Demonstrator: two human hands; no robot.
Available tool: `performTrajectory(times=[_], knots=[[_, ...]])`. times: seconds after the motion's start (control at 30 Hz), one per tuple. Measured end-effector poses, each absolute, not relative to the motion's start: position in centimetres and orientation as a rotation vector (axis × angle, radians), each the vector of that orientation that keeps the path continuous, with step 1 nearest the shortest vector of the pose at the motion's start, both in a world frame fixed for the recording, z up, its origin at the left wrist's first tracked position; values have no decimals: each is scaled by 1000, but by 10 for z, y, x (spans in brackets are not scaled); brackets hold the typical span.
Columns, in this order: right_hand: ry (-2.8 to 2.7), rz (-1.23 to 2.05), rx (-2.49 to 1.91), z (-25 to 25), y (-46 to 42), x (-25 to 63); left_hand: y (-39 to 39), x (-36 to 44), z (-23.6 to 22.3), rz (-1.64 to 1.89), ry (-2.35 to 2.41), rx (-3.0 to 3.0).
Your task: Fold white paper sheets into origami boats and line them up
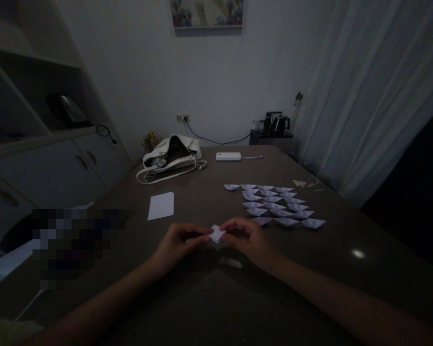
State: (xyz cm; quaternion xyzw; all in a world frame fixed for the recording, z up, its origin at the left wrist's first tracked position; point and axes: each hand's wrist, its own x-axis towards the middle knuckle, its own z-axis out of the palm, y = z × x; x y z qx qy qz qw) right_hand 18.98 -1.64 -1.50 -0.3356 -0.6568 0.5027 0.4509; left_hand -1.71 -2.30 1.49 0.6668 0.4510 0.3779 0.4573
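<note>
Both hands meet over the dark table and pinch a small folded piece of white paper between them. My left hand grips its left side with closed fingers. My right hand grips its right side, fingers curled. Just beyond my right hand lie several folded paper boats laid out in rows. A small stack of white paper sheets rests on the table beyond my left hand.
A white handbag and a white power bank with a cable lie at the table's far end. A kettle stands on a side stand by the curtain. Cabinets and shelves line the left wall.
</note>
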Motion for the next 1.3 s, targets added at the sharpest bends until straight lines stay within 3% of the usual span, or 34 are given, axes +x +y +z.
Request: performTrajectory(times=[1.3], knots=[[-1768,800,-797,-8,-25,190,-25,-13,12,965,977,1371]])
